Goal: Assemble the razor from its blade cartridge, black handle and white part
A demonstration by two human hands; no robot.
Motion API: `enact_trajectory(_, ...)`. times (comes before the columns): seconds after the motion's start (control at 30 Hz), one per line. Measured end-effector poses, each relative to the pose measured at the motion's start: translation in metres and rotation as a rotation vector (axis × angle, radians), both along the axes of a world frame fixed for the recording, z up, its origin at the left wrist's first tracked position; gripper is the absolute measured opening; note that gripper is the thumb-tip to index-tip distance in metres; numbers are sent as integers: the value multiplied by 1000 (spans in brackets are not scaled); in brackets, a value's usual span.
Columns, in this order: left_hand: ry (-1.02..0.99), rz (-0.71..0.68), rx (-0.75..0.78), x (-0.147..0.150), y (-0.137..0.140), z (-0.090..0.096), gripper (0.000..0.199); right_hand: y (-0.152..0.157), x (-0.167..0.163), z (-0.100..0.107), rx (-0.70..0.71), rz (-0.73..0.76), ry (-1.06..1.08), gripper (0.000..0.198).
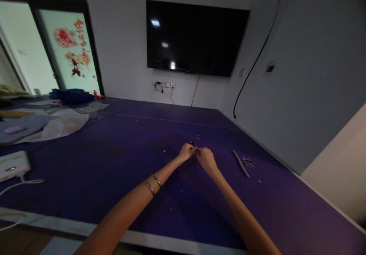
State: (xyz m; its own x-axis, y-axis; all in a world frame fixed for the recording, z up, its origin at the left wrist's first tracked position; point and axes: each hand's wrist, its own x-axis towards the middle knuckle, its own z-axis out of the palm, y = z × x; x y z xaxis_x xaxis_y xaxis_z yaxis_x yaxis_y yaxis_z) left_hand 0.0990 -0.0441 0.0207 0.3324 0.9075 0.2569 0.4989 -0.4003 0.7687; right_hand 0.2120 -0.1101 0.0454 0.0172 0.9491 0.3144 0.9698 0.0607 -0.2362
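Over the middle of the purple tabletop (114, 163), my two hands meet around a small dark object (193, 143), too small to name. My left hand (186, 152) pinches it from the left, fingers closed. Close against it, my right hand (206, 158) is closed too, with its fingertips at the object's right end. The fingers hide most of what they grip. To the right of my hands lie a thin grey curved strip (240, 163) and a small clear packet with dark pieces (248, 162). Tiny white scraps (198, 137) dot the surface nearby.
At the left are a white device (14, 165) with a cable, crumpled plastic sheeting (67, 124) and dark blue cloth (74, 95). A television (197, 39) hangs on the far wall. A black cable (257, 56) dangles along the right wall. The table's pale front edge (160, 239) runs below my arms.
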Motion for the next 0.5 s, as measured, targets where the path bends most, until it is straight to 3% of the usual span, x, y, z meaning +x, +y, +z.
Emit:
enact_trajectory(0.2, -115, 81, -242, -3, 5, 0, 38, -8, -11, 2, -10, 35, -2, 26)
enact_trajectory(0.5, -44, 63, -261, -18, 5, 1, 39, -14, -30, -3, 6, 84, -24, 25)
